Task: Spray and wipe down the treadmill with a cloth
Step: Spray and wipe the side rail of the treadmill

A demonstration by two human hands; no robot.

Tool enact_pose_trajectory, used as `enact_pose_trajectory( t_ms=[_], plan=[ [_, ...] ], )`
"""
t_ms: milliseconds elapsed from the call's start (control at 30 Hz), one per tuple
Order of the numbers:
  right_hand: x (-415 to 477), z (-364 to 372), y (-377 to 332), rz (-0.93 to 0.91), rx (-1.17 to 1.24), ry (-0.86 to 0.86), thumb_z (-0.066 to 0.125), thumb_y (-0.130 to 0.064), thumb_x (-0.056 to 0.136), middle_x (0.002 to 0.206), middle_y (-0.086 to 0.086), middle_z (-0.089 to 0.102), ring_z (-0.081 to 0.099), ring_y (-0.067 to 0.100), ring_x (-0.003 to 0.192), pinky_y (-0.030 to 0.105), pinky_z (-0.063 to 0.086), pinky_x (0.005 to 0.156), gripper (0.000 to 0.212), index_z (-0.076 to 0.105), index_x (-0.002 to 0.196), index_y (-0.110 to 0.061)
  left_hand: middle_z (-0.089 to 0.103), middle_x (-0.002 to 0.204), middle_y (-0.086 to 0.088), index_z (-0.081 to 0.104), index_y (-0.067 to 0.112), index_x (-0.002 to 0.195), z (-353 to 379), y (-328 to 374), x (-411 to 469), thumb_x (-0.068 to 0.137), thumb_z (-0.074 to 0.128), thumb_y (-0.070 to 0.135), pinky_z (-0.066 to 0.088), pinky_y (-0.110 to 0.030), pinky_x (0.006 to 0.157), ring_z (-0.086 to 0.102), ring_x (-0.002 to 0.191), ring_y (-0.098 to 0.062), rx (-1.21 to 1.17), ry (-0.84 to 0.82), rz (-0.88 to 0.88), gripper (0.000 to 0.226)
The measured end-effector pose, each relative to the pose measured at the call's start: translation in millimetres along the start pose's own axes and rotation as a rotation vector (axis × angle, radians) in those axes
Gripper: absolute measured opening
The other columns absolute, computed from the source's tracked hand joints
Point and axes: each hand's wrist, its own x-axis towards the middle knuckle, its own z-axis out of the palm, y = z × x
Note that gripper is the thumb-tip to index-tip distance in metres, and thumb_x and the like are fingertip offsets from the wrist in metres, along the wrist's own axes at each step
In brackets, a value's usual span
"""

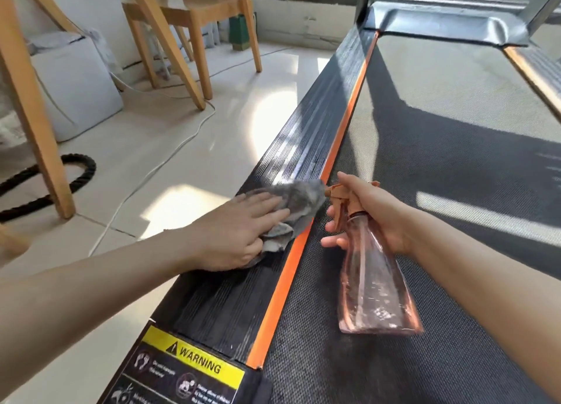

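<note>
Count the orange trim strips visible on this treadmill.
2. One orange strip runs along the belt's left edge, passing beside the cloth. The second orange strip edges the belt's right side at upper right and runs out of frame. None appears hidden.

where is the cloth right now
In the head view, the grey cloth lies on the treadmill's left side rail, under the left hand, beside the orange strip and near the spray bottle.

Your left hand [239, 230] is pressing the cloth [300, 203] on the side rail [318, 106] of the treadmill [440, 24]; just right of it, your right hand [376, 215] is holding the spray bottle [373, 282] over the belt [455, 130].
</note>
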Motion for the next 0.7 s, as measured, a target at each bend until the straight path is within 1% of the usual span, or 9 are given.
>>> enact_pose_trajectory(
  t_ms=[67,133,167,267,400,500,567,633,700],
  plan=[
    [-0.3,-3.3,0.4,-0.007,0.013,-0.046,0.055,-0.056,0.094,0.074,0.011,0.067,0.069,0.034,0.063,0.036,0.055,0.041,0.048,0.064,0.099,-0.009,-0.007,0.163,0.006,0.0,0.037,0.155,3.0,21.8,-12.9,0.087,0.018,0.036,-0.01,-0.029,0.119,-0.013,0.149,-0.009,0.006,-0.036,0.137,0.07],
    [0.1,-4.8,0.3,0.003,-0.022,-0.059,0.055,-0.058,0.092,0.074,0.011,0.07,0.071,0.035,0.063,0.037,0.056,0.042,0.054,0.074,0.079,-0.01,-0.007,0.162,0.013,0.002,0.043,0.153,6.0,32.4,-17.0,0.089,0.02,0.037,-0.013,-0.026,0.117,-0.015,0.147,-0.004,-0.042,-0.035,0.209,0.067],
    [-0.6,-5.2,0.0,0.001,-0.017,-0.054,0.054,-0.057,0.092,0.073,0.011,0.07,0.071,0.035,0.063,0.038,0.057,0.043,0.053,0.074,0.077,-0.01,-0.004,0.162,0.014,0.004,0.042,0.153,6.0,31.0,-13.7,0.09,0.021,0.038,-0.013,-0.024,0.116,-0.014,0.147,-0.003,-0.057,-0.025,0.211,0.066],
    [0.0,-5.5,0.2,0.005,0.056,-0.009,0.054,-0.053,0.095,0.078,0.015,0.068,0.071,0.036,0.062,0.037,0.055,0.042,0.047,0.062,0.102,-0.007,0.005,0.164,0.008,0.015,0.033,0.155,2.9,14.1,17.6,0.09,0.024,0.04,-0.007,-0.021,0.113,-0.005,0.148,-0.004,-0.041,0.036,0.114,0.066],
    [0.2,-5.1,2.8,-0.002,0.056,0.051,0.053,-0.053,0.096,0.079,0.021,0.064,0.069,0.034,0.054,0.034,0.053,0.038,0.053,0.059,0.103,-0.001,0.011,0.164,0.004,0.016,0.035,0.154,-3.2,-11.1,82.4,0.097,0.028,0.043,0.007,-0.042,0.121,0.007,0.15,-0.012,-0.036,0.071,-0.144,0.058],
    [-0.7,-5.9,2.0,0.003,-0.011,0.031,0.054,-0.058,0.093,0.085,0.025,0.068,0.07,0.037,0.06,0.032,0.052,0.039,0.058,0.062,0.099,-0.001,0.015,0.163,-0.007,0.019,0.021,0.155,-1.5,-17.4,93.5,0.098,0.03,0.037,0.012,-0.038,0.121,0.012,0.15,-0.02,-0.03,0.107,-0.237,0.06],
    [-1.9,-4.9,1.0,0.005,-0.063,0.01,0.053,-0.06,0.092,0.078,0.023,0.069,0.07,0.035,0.058,0.03,0.053,0.04,0.059,0.063,0.09,-0.002,0.015,0.163,-0.01,0.018,0.017,0.156,1.8,-11.6,73.1,0.095,0.026,0.036,0.009,-0.034,0.121,0.011,0.15,-0.022,-0.052,0.11,-0.204,0.064],
    [-2.2,-2.6,0.8,0.008,-0.084,0.012,0.053,-0.061,0.092,0.067,0.019,0.065,0.067,0.031,0.051,0.029,0.052,0.04,0.058,0.06,0.085,-0.004,0.013,0.163,-0.008,0.017,0.018,0.156,5.3,2.0,38.0,0.087,0.016,0.039,0.007,-0.034,0.122,0.008,0.151,-0.021,-0.054,0.1,-0.088,0.072],
    [-2.3,1.0,0.0,0.016,-0.082,0.016,0.052,-0.061,0.092,0.062,0.016,0.062,0.063,0.027,0.046,0.029,0.052,0.039,0.056,0.058,0.083,-0.006,0.018,0.161,-0.006,0.023,0.017,0.154,6.3,18.7,3.7,0.084,0.016,0.04,0.006,-0.036,0.123,0.012,0.15,-0.021,-0.079,0.109,0.044,0.074]
  ],
)
